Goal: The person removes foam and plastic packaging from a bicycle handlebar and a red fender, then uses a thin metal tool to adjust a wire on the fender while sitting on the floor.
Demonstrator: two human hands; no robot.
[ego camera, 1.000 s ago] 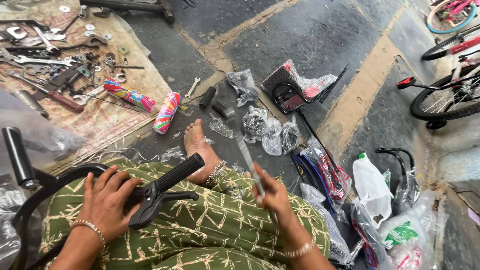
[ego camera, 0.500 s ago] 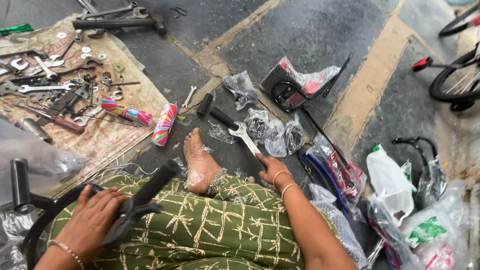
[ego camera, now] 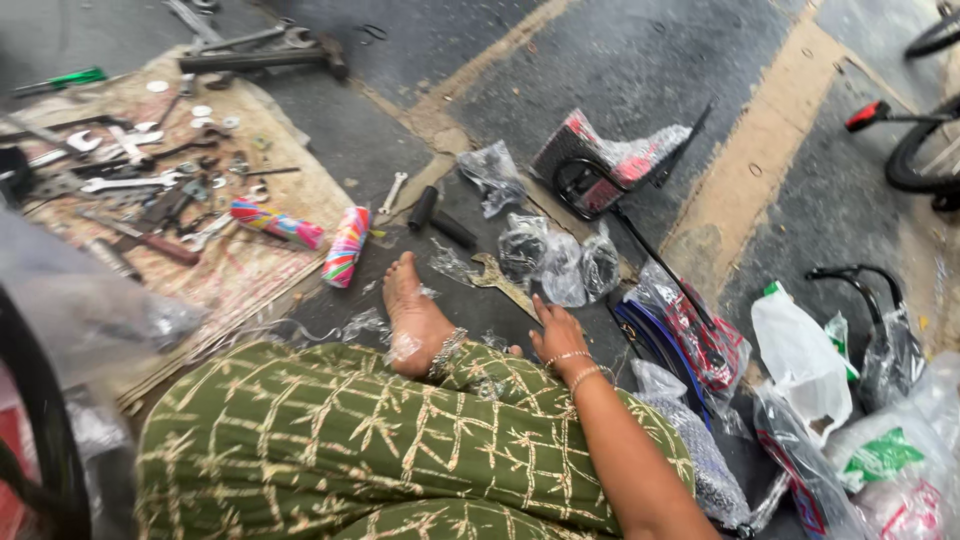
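Observation:
My right hand (ego camera: pixel 560 338) lies palm down on the dark floor, fingers stretched out, fingertips on the handle end of a metal open-end wrench (ego camera: pixel 497 280). The wrench rests flat on the floor beside my bare foot (ego camera: pixel 413 315), which has an anklet. My left hand is out of the picture. My legs in green patterned cloth (ego camera: pixel 380 450) fill the bottom. A black curved tube (ego camera: pixel 40 430) shows blurred at the left edge.
Two striped colourful grips (ego camera: pixel 345 246) (ego camera: pixel 277 223) and two black grips (ego camera: pixel 425 208) lie ahead. Spanners and pliers (ego camera: pixel 130 185) cover a worn mat at left. Plastic-wrapped parts (ego camera: pixel 560 262), a red-and-black wrapped piece (ego camera: pixel 610 160), white bags (ego camera: pixel 800 350) and a bicycle wheel (ego camera: pixel 925 150) crowd the right.
My right hand carried the wrench down and forward and set it on the floor. The handlebar grip and my left hand slid out of view as the camera turned right.

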